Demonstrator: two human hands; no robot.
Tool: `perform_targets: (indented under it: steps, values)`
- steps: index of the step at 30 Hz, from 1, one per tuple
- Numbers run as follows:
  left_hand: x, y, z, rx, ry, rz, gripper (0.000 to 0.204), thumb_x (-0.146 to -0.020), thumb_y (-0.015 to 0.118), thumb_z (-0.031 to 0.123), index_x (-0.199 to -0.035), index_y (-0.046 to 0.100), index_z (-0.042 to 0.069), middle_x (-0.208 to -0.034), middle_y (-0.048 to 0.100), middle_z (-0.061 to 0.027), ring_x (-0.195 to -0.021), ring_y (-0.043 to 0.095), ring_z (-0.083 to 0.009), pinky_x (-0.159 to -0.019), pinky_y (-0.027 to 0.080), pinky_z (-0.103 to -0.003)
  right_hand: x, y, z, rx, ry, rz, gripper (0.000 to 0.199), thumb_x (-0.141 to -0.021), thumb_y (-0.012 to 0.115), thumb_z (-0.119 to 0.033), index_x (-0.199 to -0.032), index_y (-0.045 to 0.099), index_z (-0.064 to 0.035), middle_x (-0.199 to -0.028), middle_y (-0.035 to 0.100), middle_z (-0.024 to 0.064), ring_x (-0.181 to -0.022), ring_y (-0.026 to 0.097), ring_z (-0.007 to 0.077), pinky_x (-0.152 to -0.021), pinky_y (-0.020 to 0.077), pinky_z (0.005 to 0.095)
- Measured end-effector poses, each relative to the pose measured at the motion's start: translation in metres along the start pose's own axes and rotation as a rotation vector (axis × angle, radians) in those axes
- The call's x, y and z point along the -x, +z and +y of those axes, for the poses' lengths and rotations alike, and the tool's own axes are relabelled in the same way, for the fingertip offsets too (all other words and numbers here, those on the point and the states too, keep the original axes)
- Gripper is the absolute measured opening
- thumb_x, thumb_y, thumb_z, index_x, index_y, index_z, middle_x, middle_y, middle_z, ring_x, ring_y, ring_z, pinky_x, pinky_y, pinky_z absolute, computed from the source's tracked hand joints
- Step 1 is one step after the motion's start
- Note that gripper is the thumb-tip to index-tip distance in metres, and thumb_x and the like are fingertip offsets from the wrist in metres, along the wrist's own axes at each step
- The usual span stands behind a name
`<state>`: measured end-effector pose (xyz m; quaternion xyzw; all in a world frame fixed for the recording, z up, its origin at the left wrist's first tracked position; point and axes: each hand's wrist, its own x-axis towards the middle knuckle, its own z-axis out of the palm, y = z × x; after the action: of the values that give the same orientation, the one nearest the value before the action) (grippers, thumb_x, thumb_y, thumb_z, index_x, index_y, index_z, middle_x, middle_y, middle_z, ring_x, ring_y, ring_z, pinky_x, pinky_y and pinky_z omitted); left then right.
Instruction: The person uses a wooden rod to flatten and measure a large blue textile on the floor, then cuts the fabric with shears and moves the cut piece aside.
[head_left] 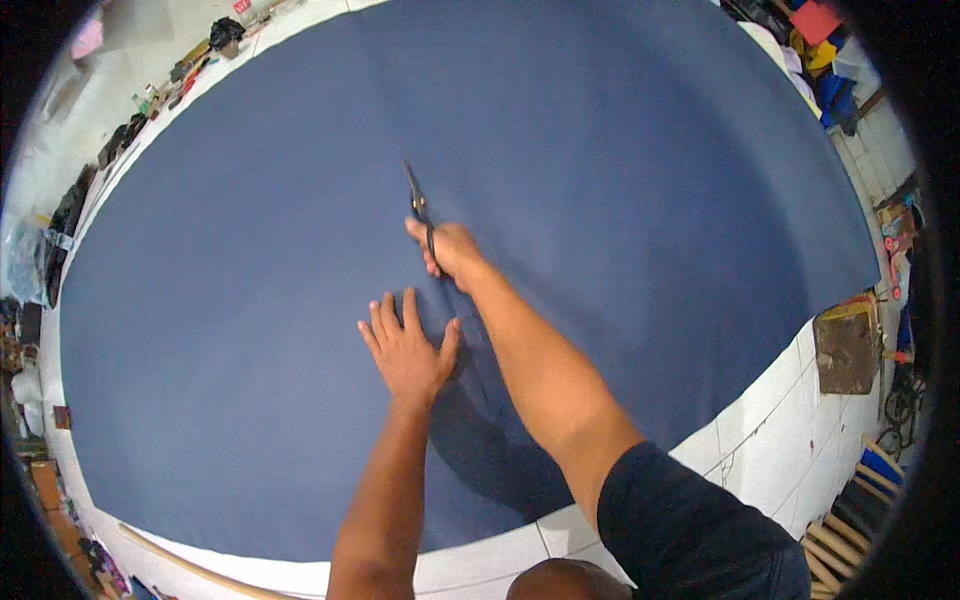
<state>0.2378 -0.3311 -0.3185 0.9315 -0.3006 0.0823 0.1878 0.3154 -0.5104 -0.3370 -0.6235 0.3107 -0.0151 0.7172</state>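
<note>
A large sheet of dark blue fabric [250,220] lies spread over a white tiled surface. My right hand [447,252] grips a pair of dark-handled scissors [415,195] near the middle of the cloth, the blades pointing away from me and looking nearly closed. Nearer to me and a little to the left, my left hand [408,350] rests palm down on the fabric with its fingers spread. Between the hands and my right forearm, a crease or cut line runs through the cloth; I cannot tell which.
White tiles [740,440] show along the near right edge. A brown worn board [846,347] lies at the right, wooden slats [835,550] at the lower right. A long wooden stick [200,570] lies at the near left. Clutter lines the left side, including a clear plastic bag [25,262].
</note>
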Motion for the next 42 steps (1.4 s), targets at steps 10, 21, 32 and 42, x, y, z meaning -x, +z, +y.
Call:
perform_targets:
  steps: [10,21,32,42]
  values:
    - [-0.016,0.033,-0.010,-0.014,-0.062,-0.173,0.085,-0.077,0.067,0.060,-0.139,0.047,0.005,-0.144,0.039,-0.0271,-0.140,0.028,-0.0464,-0.116,0.012,-0.064,0.004,-0.001,0.006,0.056,0.090,0.124,0.056,-0.087,0.068,-0.055,-0.066,0.058,-0.0042,-0.055,0.056,0.0060,-0.047,0.055,0.0174,-0.049,0.0453,0.0355]
    - [-0.015,0.042,-0.022,-0.023,-0.055,-0.205,0.093,-0.073,0.068,0.066,-0.139,0.046,0.006,-0.143,0.038,-0.0261,-0.141,0.025,-0.0470,-0.113,0.014,-0.070,-0.017,0.013,0.011,0.162,0.122,0.185,0.049,-0.089,0.070,-0.049,-0.071,0.054,-0.0059,-0.061,0.055,0.0046,-0.054,0.052,0.0162,-0.053,0.0420,0.0344]
    - [-0.013,0.048,-0.023,-0.036,-0.063,-0.266,0.095,-0.070,0.068,0.069,-0.140,0.044,0.009,-0.144,0.036,-0.0260,-0.142,0.023,-0.0473,-0.111,0.014,-0.073,-0.169,0.008,-0.075,0.253,0.139,0.168,0.062,-0.087,0.064,-0.061,-0.076,0.063,0.0005,-0.074,0.065,0.0178,-0.073,0.063,0.0322,-0.070,0.0477,0.0445]
    - [-0.012,0.049,-0.020,-0.037,-0.105,-0.313,0.095,-0.066,0.071,0.071,-0.136,0.049,0.011,-0.140,0.039,-0.0218,-0.137,0.029,-0.0476,-0.107,0.019,-0.074,-0.272,0.005,-0.125,0.200,0.043,0.128,0.058,-0.086,0.068,-0.057,-0.062,0.050,-0.0083,-0.054,0.051,0.0034,-0.046,0.049,0.0135,-0.046,0.0396,0.0312]
